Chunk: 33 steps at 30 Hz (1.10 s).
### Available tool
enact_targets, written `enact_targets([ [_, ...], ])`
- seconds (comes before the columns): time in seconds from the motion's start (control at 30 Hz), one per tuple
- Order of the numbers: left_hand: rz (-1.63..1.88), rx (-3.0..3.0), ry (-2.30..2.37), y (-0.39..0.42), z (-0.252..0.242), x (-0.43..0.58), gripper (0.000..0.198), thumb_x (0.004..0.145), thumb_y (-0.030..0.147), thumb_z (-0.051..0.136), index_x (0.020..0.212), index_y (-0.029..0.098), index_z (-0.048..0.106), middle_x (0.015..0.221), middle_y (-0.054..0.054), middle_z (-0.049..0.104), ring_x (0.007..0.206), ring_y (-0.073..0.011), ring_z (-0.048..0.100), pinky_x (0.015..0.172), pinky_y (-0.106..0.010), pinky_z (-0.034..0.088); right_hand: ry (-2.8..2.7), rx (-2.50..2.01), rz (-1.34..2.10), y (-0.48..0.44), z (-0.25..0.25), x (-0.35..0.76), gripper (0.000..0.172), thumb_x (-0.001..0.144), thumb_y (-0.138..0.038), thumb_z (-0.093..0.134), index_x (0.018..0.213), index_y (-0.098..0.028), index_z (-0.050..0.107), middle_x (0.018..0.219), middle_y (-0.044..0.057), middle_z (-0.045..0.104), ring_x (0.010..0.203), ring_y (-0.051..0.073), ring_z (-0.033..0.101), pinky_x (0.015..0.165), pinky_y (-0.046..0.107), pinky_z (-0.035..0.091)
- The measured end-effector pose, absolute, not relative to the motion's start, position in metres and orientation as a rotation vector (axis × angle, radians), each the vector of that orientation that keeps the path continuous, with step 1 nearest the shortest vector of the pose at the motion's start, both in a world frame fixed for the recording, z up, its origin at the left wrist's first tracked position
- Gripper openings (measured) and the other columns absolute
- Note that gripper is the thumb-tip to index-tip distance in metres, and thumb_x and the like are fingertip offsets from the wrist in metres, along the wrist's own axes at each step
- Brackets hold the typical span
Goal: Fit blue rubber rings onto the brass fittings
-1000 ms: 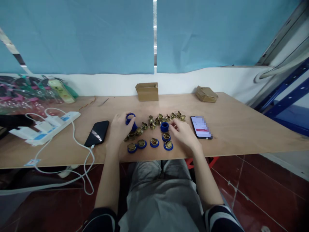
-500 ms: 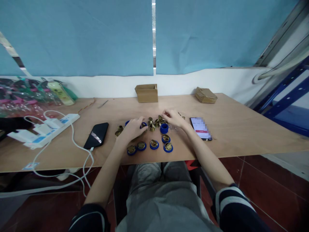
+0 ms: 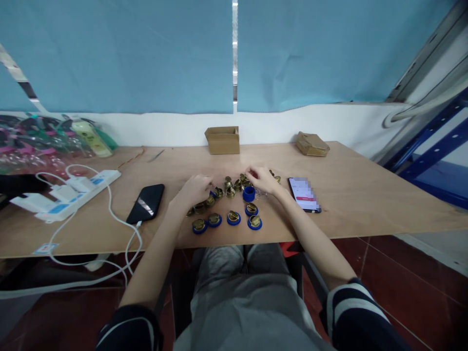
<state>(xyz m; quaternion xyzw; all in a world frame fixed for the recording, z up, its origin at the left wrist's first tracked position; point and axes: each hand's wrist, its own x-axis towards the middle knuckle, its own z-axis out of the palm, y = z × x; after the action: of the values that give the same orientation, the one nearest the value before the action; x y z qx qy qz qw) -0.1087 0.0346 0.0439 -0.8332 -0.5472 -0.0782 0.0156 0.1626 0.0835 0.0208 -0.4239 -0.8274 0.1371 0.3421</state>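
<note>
My left hand (image 3: 195,189) is low over the left part of a pile of small brass-coloured metal parts (image 3: 230,191). Its fingers curl downward, and what they hold, if anything, is hidden. On the pile's right side, my right hand (image 3: 262,179) has its fingertips pressed together by the brass parts; I cannot make out what is in them. A blue ring (image 3: 249,194) stands just below that hand. Nearer the table edge lie several round brass pieces set in blue rims, such as one brass piece with a blue rim (image 3: 233,218).
A dark phone (image 3: 146,204) and a white power strip (image 3: 78,197) with cables lie to the left. At right is a phone with a lit screen (image 3: 303,195). An open cardboard box (image 3: 223,141) and a brown packet (image 3: 312,144) stand at the back.
My left hand has shifted left and its fingers have drawn in, uncovering brass parts beneath where it was. My right hand stays in nearly the same place.
</note>
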Motion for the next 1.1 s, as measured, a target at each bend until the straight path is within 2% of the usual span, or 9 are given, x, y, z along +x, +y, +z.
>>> enact_targets([
  [0.17,-0.126,-2.597,-1.698,0.035,0.047,-0.109,0.037,0.078,0.005,0.053,0.101,0.019,0.078,0.105,-0.011,0.081,0.101,-0.0303,0.074,0.090,-0.037,0.054,-2.153,-1.114,0.350,0.083,0.021,0.163,0.016,0.094,-0.025,0.054,0.087,-0.018,0.066,0.071,0.002,0.067,0.062,0.016,0.053,0.066,0.028,0.039],
  [0.33,-0.090,-2.587,-1.684,0.038,0.045,-0.111,0.041,0.070,0.001,0.056,0.098,0.022,0.079,0.104,-0.010,0.081,0.104,-0.0311,0.074,0.098,-0.040,0.051,-2.161,-1.120,0.341,0.081,0.022,0.163,0.016,0.094,-0.024,0.053,0.086,-0.018,0.066,0.071,0.001,0.067,0.061,0.015,0.053,0.066,0.028,0.038],
  [0.57,-0.154,-2.569,-1.659,0.044,0.038,-0.114,0.024,0.075,0.007,0.062,0.086,0.023,0.076,0.098,-0.010,0.081,0.105,-0.0326,0.073,0.118,-0.051,0.036,-2.168,-1.126,0.339,0.081,0.023,0.164,0.017,0.094,-0.023,0.052,0.087,-0.018,0.066,0.071,0.001,0.067,0.062,0.015,0.053,0.066,0.028,0.039],
  [0.7,-0.189,-2.540,-1.650,0.048,0.033,-0.111,0.018,0.078,0.012,0.063,0.086,0.022,0.074,0.094,-0.011,0.080,0.105,-0.0327,0.073,0.118,-0.054,0.035,-2.169,-1.127,0.341,0.080,0.023,0.164,0.017,0.095,-0.023,0.052,0.088,-0.018,0.067,0.071,0.001,0.067,0.063,0.016,0.053,0.067,0.028,0.039],
  [1.1,-0.212,-2.502,-1.601,0.052,0.029,-0.105,0.027,0.079,0.004,0.057,0.090,0.022,0.073,0.088,-0.010,0.079,0.102,-0.0292,0.072,0.118,-0.049,0.034,-2.158,-1.143,0.341,0.078,0.027,0.165,0.017,0.095,-0.021,0.053,0.087,-0.018,0.067,0.070,0.001,0.067,0.063,0.016,0.055,0.068,0.027,0.038],
])
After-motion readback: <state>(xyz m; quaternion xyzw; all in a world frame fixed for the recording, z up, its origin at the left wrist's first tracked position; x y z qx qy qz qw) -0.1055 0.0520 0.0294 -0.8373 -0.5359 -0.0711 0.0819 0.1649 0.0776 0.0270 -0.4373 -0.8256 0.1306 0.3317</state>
